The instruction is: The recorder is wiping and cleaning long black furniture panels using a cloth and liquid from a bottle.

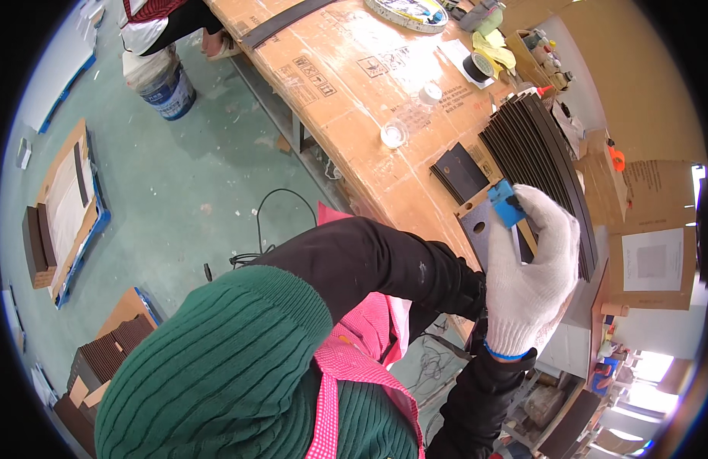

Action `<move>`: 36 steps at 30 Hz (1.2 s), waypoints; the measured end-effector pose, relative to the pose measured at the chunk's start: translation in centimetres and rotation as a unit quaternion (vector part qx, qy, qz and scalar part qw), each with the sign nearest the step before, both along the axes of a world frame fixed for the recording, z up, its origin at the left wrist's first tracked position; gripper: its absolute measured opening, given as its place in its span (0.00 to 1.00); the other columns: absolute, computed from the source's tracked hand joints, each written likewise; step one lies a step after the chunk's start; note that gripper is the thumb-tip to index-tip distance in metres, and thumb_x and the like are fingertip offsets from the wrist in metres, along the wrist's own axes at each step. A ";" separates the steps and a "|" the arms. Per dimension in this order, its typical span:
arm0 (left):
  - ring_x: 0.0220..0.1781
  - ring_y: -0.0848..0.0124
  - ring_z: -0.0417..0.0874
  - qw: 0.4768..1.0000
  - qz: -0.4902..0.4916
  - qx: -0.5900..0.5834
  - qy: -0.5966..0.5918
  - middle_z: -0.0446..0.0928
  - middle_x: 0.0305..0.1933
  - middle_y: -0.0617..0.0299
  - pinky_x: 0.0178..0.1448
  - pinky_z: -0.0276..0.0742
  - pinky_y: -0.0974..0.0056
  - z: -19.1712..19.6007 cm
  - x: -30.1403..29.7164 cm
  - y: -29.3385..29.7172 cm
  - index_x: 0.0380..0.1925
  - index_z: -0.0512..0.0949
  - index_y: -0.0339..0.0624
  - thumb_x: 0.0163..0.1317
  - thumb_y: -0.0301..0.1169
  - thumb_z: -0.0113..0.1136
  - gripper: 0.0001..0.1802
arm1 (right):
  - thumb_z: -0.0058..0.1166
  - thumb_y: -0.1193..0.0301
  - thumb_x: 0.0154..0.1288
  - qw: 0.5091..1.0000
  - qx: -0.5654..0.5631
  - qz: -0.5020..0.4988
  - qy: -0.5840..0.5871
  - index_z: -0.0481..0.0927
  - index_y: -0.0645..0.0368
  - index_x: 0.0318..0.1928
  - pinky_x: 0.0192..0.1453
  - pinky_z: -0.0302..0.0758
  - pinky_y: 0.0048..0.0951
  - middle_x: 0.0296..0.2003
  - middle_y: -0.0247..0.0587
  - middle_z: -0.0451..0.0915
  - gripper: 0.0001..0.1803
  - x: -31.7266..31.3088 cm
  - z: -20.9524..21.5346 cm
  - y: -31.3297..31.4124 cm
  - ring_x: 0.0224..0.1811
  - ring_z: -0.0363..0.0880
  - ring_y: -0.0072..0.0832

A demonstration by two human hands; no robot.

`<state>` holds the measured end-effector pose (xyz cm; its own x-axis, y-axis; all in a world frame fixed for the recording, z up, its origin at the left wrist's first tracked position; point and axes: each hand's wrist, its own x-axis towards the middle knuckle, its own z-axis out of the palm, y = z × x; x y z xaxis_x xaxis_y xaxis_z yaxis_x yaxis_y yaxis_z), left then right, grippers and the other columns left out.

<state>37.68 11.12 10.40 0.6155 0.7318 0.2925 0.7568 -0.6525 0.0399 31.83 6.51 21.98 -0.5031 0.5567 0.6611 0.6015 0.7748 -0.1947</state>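
My right hand (531, 264), in a white knit glove, is raised over the table's near right side. Its thumb and fingers pinch a small blue block (506, 203) with black smears. Just under the block, a grey board with round holes (476, 223) is partly covered by the glove. My left forearm (384, 264), in a black sleeve below a green ribbed one, reaches across to the right. It ends behind my right hand, so my left hand is hidden. Beyond the block lie short dark strips (459, 173). A tall row of long dark strips (533, 145) stands to their right.
The cardboard-covered table (331, 92) bears a clear cup (393, 135), a small white cup (430, 93), a black roll (478, 67), a yellow cloth (493, 50) and a round paint-stained tray (407, 11). A bucket (166, 88) stands on the floor near another person (166, 23). A cable (262, 210) lies below.
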 end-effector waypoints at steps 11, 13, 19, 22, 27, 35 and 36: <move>0.54 0.64 0.82 1.000 0.001 -0.007 0.002 0.79 0.43 0.70 0.64 0.78 0.52 -0.3 -0.4 -0.3 0.52 0.82 0.50 0.71 0.34 0.58 0.12 | 0.74 0.79 0.60 0.990 -0.104 -0.065 0.069 0.87 0.59 0.52 0.57 0.80 0.30 0.48 0.39 0.88 0.19 1.8 0.7 0.3 0.48 0.86 0.28; 0.54 0.64 0.82 1.000 0.004 -0.007 0.005 0.79 0.43 0.70 0.64 0.78 0.52 -0.4 -0.6 -0.2 0.53 0.82 0.50 0.72 0.34 0.58 0.12 | 0.75 0.78 0.60 0.988 -0.121 -0.051 0.079 0.87 0.59 0.52 0.58 0.80 0.30 0.47 0.39 0.88 0.19 1.4 0.6 0.7 0.49 0.86 0.28; 0.54 0.64 0.82 1.000 -0.008 -0.005 0.006 0.79 0.43 0.71 0.65 0.78 0.52 -0.4 0.2 -0.5 0.54 0.82 0.50 0.72 0.34 0.58 0.13 | 0.74 0.78 0.59 0.989 -0.138 -0.036 0.050 0.87 0.58 0.52 0.55 0.83 0.31 0.45 0.40 0.88 0.19 -0.8 2.0 0.9 0.46 0.87 0.29; 0.55 0.65 0.83 1.000 0.005 -0.006 0.006 0.79 0.43 0.71 0.65 0.78 0.52 -0.5 -0.4 -0.3 0.54 0.82 0.50 0.72 0.34 0.57 0.13 | 0.73 0.79 0.58 0.995 -0.101 -0.011 0.015 0.87 0.57 0.52 0.56 0.83 0.32 0.45 0.42 0.88 0.19 -0.9 1.5 1.3 0.46 0.88 0.32; 0.55 0.65 0.83 1.000 -0.004 -0.006 0.001 0.79 0.43 0.72 0.66 0.78 0.52 -0.6 -0.3 -0.4 0.55 0.82 0.51 0.73 0.35 0.57 0.13 | 0.72 0.78 0.60 0.996 -0.069 0.016 -0.051 0.86 0.60 0.50 0.57 0.81 0.32 0.44 0.40 0.87 0.17 -0.7 0.6 -0.6 0.47 0.87 0.31; 0.55 0.65 0.83 0.999 0.009 -0.045 -0.013 0.79 0.44 0.73 0.67 0.79 0.52 -0.4 -2.9 -0.9 0.56 0.81 0.51 0.74 0.35 0.57 0.14 | 0.70 0.87 0.57 0.952 -0.263 0.001 0.160 0.84 0.64 0.51 0.61 0.80 0.35 0.48 0.43 0.87 0.20 2.8 -1.5 -3.0 0.53 0.85 0.29; 0.56 0.65 0.83 0.999 0.008 -0.046 -0.014 0.79 0.44 0.73 0.67 0.79 0.52 -0.6 -3.1 -0.6 0.56 0.81 0.51 0.74 0.35 0.57 0.14 | 0.68 0.89 0.57 0.907 -0.329 -0.008 0.263 0.81 0.66 0.56 0.65 0.80 0.33 0.52 0.44 0.85 0.25 3.7 -1.5 -3.0 0.55 0.84 0.29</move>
<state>34.58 10.52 9.76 0.5962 0.7660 0.2402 0.7645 -0.6331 0.1214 35.55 3.47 20.43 -0.2024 0.9222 0.3294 0.3010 0.3787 -0.8752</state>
